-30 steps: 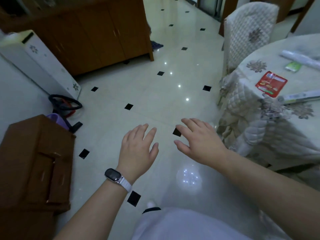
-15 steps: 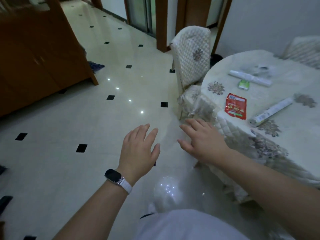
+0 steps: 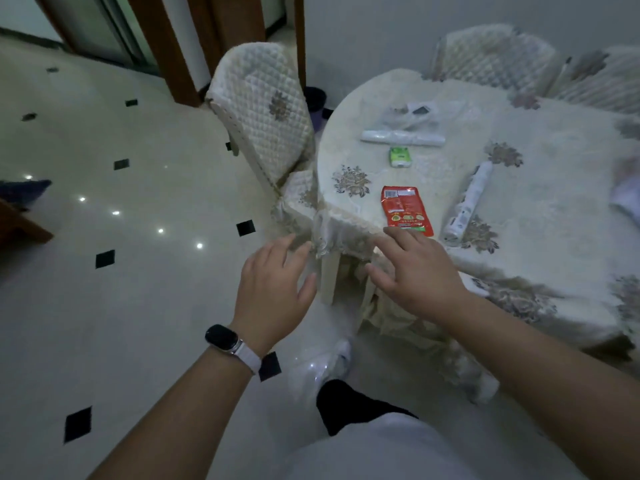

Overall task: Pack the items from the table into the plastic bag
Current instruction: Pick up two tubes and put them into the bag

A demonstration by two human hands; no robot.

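Quilted-cover chair [image 3: 263,109], glossy pale floor [image 3: 104,323] with black diamond tiles, wooden door frame [image 3: 162,50]

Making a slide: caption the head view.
Open left hand and right hand near a table with red packet, green pack, two rolls, bag.

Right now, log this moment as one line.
stage: pre-grasp | left hand: open, empty | right hand: open, empty, by red packet | plastic bag: on table

You face a glossy pale tiled floor [image 3: 104,323] set with small black diamond insets [image 3: 105,259], with points of light [image 3: 199,245] reflected in it. A quilted chair [image 3: 266,109] stands beside the round, floral-clothed tabletop [image 3: 561,216]. Behind are a dark wooden door frame [image 3: 173,50] and a plain wall [image 3: 374,32].
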